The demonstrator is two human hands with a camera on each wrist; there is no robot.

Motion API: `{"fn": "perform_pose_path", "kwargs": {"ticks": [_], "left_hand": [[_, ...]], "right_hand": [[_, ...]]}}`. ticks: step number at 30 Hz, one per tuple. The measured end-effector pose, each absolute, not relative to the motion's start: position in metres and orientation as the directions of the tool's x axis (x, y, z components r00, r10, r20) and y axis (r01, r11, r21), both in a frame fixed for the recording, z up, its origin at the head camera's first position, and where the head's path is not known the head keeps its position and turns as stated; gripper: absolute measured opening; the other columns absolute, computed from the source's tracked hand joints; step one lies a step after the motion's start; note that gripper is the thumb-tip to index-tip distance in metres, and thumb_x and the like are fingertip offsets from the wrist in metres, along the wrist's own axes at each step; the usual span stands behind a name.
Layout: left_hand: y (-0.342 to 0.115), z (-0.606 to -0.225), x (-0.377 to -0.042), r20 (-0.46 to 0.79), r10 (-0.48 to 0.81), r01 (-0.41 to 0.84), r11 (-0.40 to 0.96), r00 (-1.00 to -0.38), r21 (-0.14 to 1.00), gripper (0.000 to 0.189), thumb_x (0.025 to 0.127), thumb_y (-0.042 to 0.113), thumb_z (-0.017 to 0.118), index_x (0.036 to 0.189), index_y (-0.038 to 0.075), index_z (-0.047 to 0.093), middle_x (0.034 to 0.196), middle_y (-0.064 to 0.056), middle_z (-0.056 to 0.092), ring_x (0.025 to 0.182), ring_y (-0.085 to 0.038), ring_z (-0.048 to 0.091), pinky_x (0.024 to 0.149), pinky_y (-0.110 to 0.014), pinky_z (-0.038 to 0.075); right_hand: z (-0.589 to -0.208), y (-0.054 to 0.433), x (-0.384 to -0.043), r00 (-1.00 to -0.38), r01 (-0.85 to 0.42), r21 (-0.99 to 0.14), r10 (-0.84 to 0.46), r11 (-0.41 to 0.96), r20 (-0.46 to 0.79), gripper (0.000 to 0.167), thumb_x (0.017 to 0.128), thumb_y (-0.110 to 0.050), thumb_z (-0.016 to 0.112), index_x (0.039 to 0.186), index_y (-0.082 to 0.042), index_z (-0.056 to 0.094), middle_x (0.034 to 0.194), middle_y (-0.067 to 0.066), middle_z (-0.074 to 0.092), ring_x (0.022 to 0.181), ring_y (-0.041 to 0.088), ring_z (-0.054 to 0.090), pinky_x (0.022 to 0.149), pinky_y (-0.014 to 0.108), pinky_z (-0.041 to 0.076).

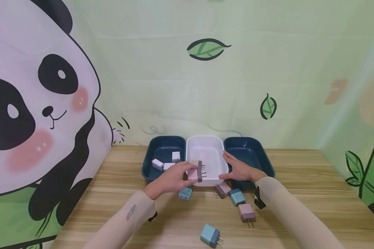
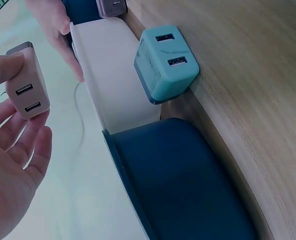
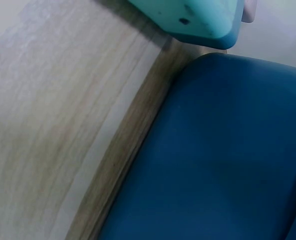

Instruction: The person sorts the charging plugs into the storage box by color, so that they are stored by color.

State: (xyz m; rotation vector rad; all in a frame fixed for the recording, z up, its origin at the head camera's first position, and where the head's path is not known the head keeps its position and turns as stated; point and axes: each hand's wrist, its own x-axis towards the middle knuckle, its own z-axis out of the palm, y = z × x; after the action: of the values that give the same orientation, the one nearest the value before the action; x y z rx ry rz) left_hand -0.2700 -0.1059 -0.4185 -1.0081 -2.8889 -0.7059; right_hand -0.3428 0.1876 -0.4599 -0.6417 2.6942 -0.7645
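Observation:
My left hand [image 1: 171, 178] pinches a pink plug charger [image 1: 194, 174] with a grey end, above the near left part of the white tray [image 1: 205, 182]. In the left wrist view, the thumb and fingers hold this charger [image 2: 29, 87] with its two USB ports showing. My right hand [image 1: 241, 169], fingers spread, rests at the white tray's right rim, over the edge of the right dark blue tray [image 1: 252, 154]; it is outside the right wrist view. A teal charger [image 1: 185, 193] lies on the table below the left hand.
White chargers [image 1: 158, 164] lie in the left dark blue tray [image 1: 163, 142]. In front of the trays on the wooden table [image 1: 137, 221] are pink chargers [image 1: 247, 212] and blue chargers [image 1: 210, 235], some with prongs facing me. A printed backdrop [image 1: 162, 86] stands behind the trays.

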Motion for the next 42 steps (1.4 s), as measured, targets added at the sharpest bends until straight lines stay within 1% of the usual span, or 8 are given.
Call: {"fn": "perform_pose_path", "kwargs": {"ticks": [3,10,13,22,31,42], "left_hand": [[-0.105,-0.417,-0.272,0.139,0.586,0.584,0.698,-0.799,0.415,0.047,0.088,0.027,0.066,0.131,0.013,0.055,0.117,-0.001,0.058,0.095,-0.018,0.053,0.082,-0.028,0.047],[-0.102,-0.418,-0.278,0.140,0.588,0.585,0.691,-0.796,0.424,0.047,0.088,0.027,0.065,0.131,0.012,0.054,0.122,-0.002,0.058,0.099,-0.022,0.055,0.085,-0.031,0.047],[-0.101,-0.418,-0.280,0.132,0.580,0.572,0.692,-0.804,0.441,0.048,0.089,0.028,0.065,0.132,0.011,0.053,0.120,-0.002,0.057,0.100,-0.023,0.055,0.085,-0.032,0.047],[-0.097,-0.416,-0.290,0.131,0.578,0.573,0.701,-0.805,0.426,0.048,0.089,0.028,0.064,0.132,0.010,0.053,0.121,-0.004,0.057,0.099,-0.020,0.054,0.087,-0.033,0.048],[-0.092,-0.423,-0.300,0.109,0.547,0.538,0.733,-0.830,0.417,0.043,0.090,0.029,0.063,0.130,0.016,0.054,0.120,-0.001,0.057,0.098,-0.014,0.052,0.091,-0.033,0.047],[-0.089,-0.431,-0.308,0.074,0.544,0.523,0.747,-0.836,0.411,0.045,0.089,0.027,0.064,0.131,0.012,0.054,0.119,-0.002,0.058,0.096,-0.014,0.052,0.089,-0.033,0.046]], "right_hand": [[-0.459,0.188,-0.343,-0.864,-0.341,-0.557,-0.486,0.757,-0.131,0.102,0.080,-0.047,0.072,0.151,-0.005,0.012,0.158,0.010,0.001,0.142,0.036,0.009,0.107,0.058,0.020],[-0.462,0.188,-0.344,-0.866,-0.341,-0.565,-0.485,0.751,-0.122,0.102,0.080,-0.047,0.072,0.151,-0.005,0.013,0.158,0.010,0.002,0.141,0.037,0.010,0.106,0.059,0.021],[-0.463,0.188,-0.344,-0.867,-0.338,-0.569,-0.482,0.750,-0.121,0.103,0.079,-0.047,0.072,0.151,-0.005,0.013,0.158,0.011,0.002,0.141,0.038,0.010,0.106,0.060,0.022],[-0.462,0.188,-0.344,-0.869,-0.336,-0.560,-0.478,0.758,-0.126,0.102,0.079,-0.048,0.072,0.151,-0.006,0.013,0.158,0.010,0.002,0.141,0.037,0.010,0.106,0.059,0.021],[-0.462,0.187,-0.344,-0.868,-0.340,-0.556,-0.480,0.759,-0.125,0.102,0.079,-0.048,0.072,0.151,-0.005,0.013,0.158,0.010,0.003,0.141,0.037,0.010,0.106,0.059,0.021],[-0.462,0.187,-0.344,-0.872,-0.329,-0.555,-0.471,0.764,-0.131,0.102,0.079,-0.049,0.072,0.151,-0.006,0.013,0.158,0.010,0.003,0.141,0.036,0.010,0.107,0.058,0.022]]}}
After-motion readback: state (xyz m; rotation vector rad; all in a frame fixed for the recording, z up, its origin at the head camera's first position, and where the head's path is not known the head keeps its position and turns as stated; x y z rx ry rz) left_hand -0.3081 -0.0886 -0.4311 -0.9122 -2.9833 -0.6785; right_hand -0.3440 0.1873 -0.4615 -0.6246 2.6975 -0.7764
